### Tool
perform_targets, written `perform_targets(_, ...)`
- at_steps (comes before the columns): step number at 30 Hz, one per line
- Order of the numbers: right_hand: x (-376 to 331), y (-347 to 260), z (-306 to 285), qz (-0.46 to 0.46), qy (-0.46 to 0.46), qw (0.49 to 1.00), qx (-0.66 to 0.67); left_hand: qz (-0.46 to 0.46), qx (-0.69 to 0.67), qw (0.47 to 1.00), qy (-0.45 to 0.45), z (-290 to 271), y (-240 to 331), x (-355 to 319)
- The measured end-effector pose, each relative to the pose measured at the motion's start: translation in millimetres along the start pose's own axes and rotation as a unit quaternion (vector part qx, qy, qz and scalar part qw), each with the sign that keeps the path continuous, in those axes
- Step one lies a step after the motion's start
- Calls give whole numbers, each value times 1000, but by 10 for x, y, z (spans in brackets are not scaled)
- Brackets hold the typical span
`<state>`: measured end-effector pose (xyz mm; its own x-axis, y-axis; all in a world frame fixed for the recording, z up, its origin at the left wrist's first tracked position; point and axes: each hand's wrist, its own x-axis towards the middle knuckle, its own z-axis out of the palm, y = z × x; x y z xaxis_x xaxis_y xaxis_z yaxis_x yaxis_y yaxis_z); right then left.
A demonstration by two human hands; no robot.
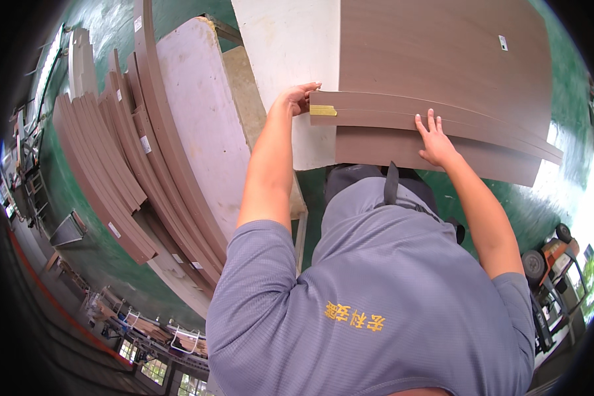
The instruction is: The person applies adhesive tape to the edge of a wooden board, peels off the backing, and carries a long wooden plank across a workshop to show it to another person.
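The brown strips (429,122) look like matt wood-grain laminate, smooth; the shirt (376,297) is grey knit cloth.

Can't really see the left hand (296,98) fingertips, they curl over the end of the brown strips (402,115). The big brown panel (442,46) runs off the top edge. The person's grey shirt (376,290) blocks the bench underneath, and the orange cart (551,261) is probably a pallet truck, too warped to tell.

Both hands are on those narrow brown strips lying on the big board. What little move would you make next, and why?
Probably nudge the top strip sideways with the left hand at its end, since the right hand rests flat on it and the strips' edges look uneven.
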<state>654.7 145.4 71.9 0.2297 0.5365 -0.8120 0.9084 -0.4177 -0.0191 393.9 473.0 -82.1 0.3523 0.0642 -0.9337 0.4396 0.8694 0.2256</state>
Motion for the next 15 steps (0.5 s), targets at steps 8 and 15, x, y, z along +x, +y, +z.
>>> perform_targets(8,-93,-85,-121,19,9,1000,24,179,413,857,251,-306,128,-294)
perform_targets(15,133,4,35,3,225,974,31,82,622,761,163,187,507,-126)
